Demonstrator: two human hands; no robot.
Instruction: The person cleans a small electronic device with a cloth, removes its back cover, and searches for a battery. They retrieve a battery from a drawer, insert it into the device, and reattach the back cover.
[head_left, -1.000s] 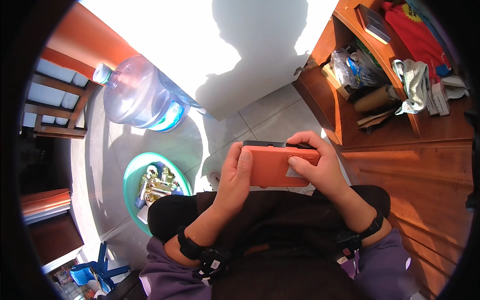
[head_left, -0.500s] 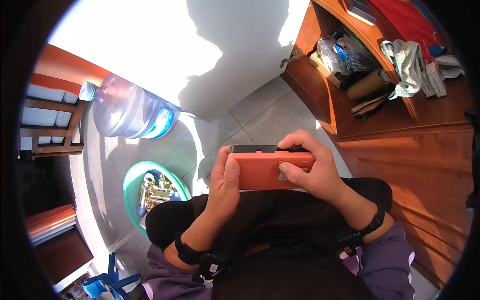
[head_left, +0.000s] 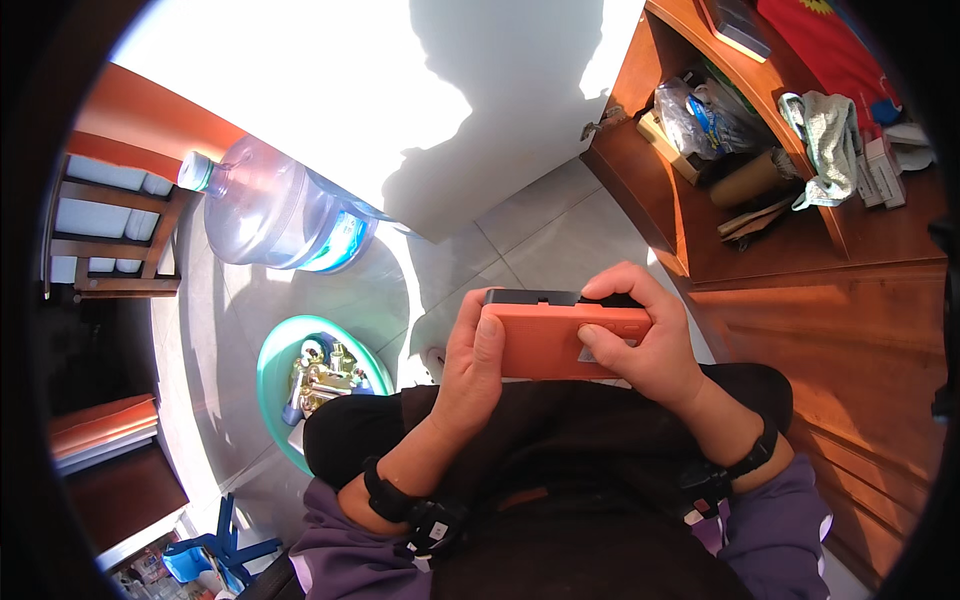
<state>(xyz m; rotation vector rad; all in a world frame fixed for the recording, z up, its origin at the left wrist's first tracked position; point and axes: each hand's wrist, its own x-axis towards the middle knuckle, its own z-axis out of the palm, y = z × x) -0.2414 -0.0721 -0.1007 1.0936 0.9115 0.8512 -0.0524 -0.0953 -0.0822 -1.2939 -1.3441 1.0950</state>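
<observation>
An orange and black rectangular device (head_left: 540, 342) sits level above my lap, held in both hands. Its orange face has oval buttons near the right end and a pale label, partly covered by my thumb. My left hand (head_left: 472, 372) is closed around the left end, thumb lying on the orange face. On the right end, my right hand (head_left: 655, 345) grips with its thumb pressed on the face near the buttons and its index finger bent over the black top edge. The other fingers are hidden behind the device.
Left of my knees stands a green basin (head_left: 268, 385) holding several shiny metal pieces. A large clear water bottle (head_left: 265, 205) lies on the tiled floor beyond it, next to a white panel (head_left: 290, 75). On the right is a wooden cabinet (head_left: 800, 310) with bags and a cloth (head_left: 828, 140).
The whole view has shifted slightly, so everything appears a little further right. Both hands keep their hold on the device, with no clear change in grip.
</observation>
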